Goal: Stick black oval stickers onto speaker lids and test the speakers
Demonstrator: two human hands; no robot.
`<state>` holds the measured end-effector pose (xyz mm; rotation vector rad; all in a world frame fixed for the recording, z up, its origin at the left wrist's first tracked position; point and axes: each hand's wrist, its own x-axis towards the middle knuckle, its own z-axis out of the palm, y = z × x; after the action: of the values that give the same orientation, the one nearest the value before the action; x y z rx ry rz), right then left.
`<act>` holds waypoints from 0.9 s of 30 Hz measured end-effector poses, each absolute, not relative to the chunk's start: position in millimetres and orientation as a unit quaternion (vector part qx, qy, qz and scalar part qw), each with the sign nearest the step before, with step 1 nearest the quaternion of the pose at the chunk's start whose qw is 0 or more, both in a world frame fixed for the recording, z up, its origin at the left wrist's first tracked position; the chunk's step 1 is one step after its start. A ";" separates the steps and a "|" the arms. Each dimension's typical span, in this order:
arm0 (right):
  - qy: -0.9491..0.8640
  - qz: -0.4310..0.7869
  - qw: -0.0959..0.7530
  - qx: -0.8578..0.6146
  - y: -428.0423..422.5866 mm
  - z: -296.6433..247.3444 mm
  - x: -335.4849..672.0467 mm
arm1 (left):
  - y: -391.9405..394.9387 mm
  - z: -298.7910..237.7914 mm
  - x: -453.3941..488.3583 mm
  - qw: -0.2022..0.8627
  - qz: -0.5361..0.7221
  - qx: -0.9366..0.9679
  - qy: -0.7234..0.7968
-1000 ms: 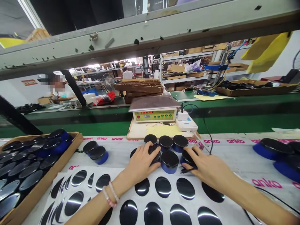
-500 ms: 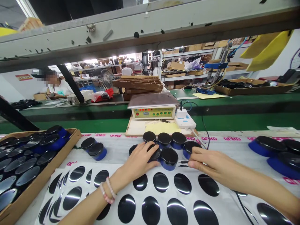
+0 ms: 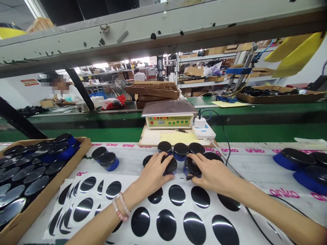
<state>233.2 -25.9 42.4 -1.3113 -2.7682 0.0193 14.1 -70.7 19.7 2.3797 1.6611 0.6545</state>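
Note:
Curled over a round unit with a glossy black top and blue side (image 3: pixel 170 166), my left hand (image 3: pixel 153 170) has its fingers on the far edge and its thumb at the near edge. My right hand (image 3: pixel 212 170) is closed around a neighbouring round unit (image 3: pixel 189 166) of the same kind. A slim black cable plug (image 3: pixel 190 177) with a thin tip also pokes out from under its fingers. More such units, like the one in the back row (image 3: pixel 181 150), stand close around both hands. Beneath the hands lies a white sheet of black oval stickers (image 3: pixel 176 195).
At left, a cardboard box (image 3: pixel 84 144) holds many units, with two more (image 3: pixel 109 160) beside it. Others (image 3: pixel 293 159) stand at right. Behind is a tester with lit buttons (image 3: pixel 168 121). A black cable (image 3: pixel 258 221) crosses the table; a shelf beam (image 3: pixel 133 37) hangs above.
My right hand has moved left from the right-hand unit onto the near middle one, carrying the cable plug. My left hand stays on its unit. The view has shifted slightly.

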 end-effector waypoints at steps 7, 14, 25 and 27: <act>-0.887 0.073 0.152 -0.429 -36.2 74.5 249.3 | -82.5 55.2 29.1 0.133 0.318 0.764 0.545; -0.886 0.129 0.160 -0.415 -26.4 92.6 227.7 | -75.6 39.2 39.7 0.146 0.292 0.784 0.528; -0.919 0.058 -0.011 -0.390 30.0 81.6 198.7 | -19.1 44.0 -11.7 0.164 0.267 0.773 0.552; -0.915 0.055 -0.035 -0.397 34.1 80.6 186.8 | -3.6 36.5 -13.1 0.188 0.255 0.771 0.552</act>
<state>186.8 34.1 80.6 -1.2757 -2.9412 0.1756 -13.1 -3.6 36.5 2.1701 1.5527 0.7167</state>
